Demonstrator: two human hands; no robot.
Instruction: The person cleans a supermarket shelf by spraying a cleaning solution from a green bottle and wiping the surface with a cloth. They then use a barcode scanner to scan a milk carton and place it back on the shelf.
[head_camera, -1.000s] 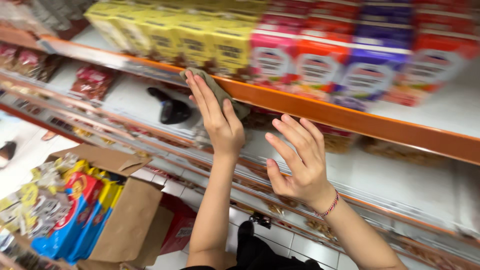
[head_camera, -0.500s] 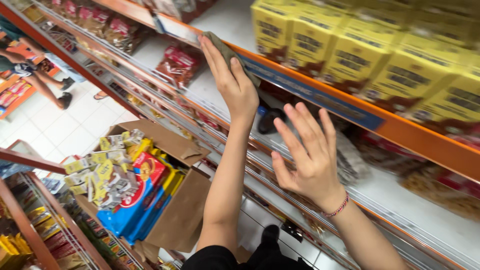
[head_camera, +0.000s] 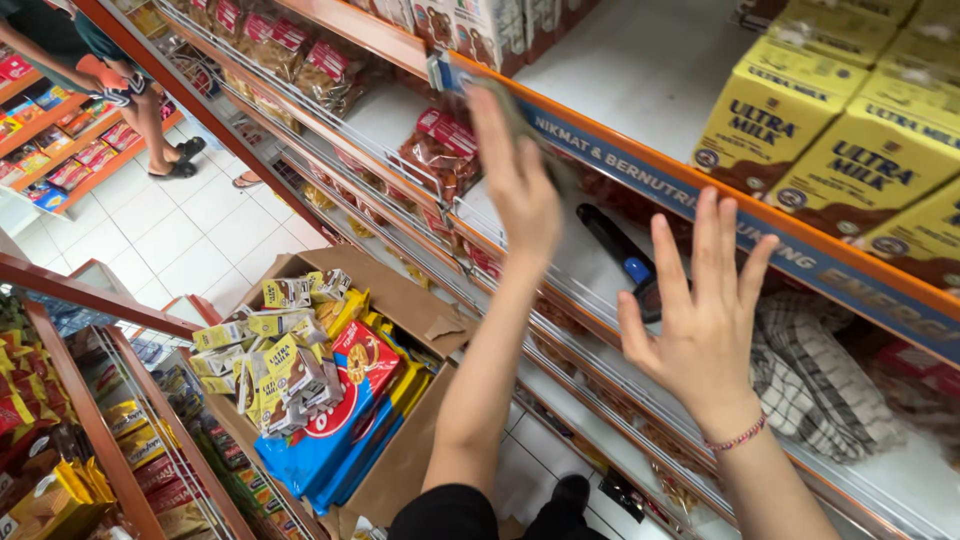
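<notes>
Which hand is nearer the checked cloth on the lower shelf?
Right. The right hand hovers open just left of the checked cloth; the left hand is farther up-left, pressing a rag against the orange shelf edge.

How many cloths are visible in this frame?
2. One greenish cloth is pressed against the orange shelf edge under the left hand. One checked cloth lies on the lower shelf, right of the right hand. Others may be hidden behind stock.

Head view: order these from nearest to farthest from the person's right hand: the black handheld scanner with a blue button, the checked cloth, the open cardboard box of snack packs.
From the right hand:
1. Black handheld scanner with a blue button, on the shelf just left of the fingers.
2. Checked cloth, on the same shelf, to the right.
3. Open cardboard box of snack packs, lower left on the floor.
</notes>
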